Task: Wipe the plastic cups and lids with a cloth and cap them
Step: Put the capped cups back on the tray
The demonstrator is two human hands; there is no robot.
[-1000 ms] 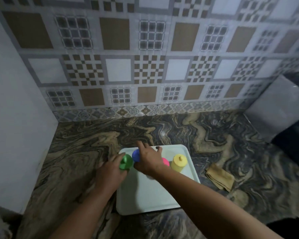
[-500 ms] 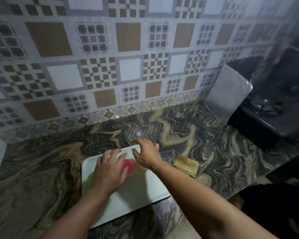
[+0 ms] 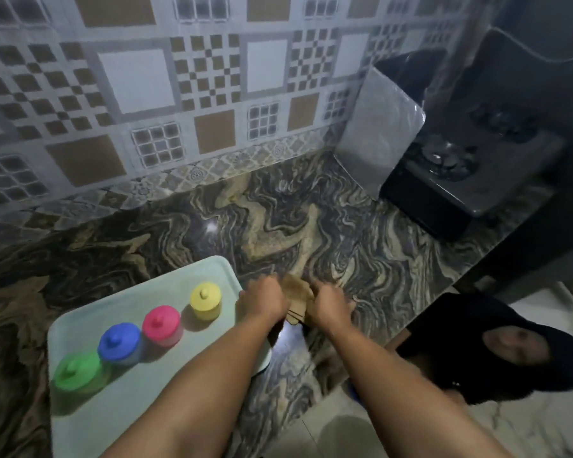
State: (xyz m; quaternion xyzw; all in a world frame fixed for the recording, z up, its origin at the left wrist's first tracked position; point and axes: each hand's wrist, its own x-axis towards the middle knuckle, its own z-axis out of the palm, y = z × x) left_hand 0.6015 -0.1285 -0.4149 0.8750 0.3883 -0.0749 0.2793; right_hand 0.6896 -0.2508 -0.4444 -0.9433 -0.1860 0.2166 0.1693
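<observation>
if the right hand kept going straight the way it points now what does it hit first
The right hand already touches the tan cloth. Its fingers point up and away across the marble counter; beyond the cloth the way looks free until the tiled wall, though depth is unclear.

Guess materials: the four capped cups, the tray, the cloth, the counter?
Cups, e.g. the yellow cup: looks like opaque matte plastic, one flat colour each, moulded knob lids. Tray: pale, smooth, rounded rim, probably plastic or melamine. Cloth: tan fabric, limp and folded between both hands; weave too blurred to tell. Counter: polished stone, swirled veining, specular glints; possibly granite or marble.
</observation>
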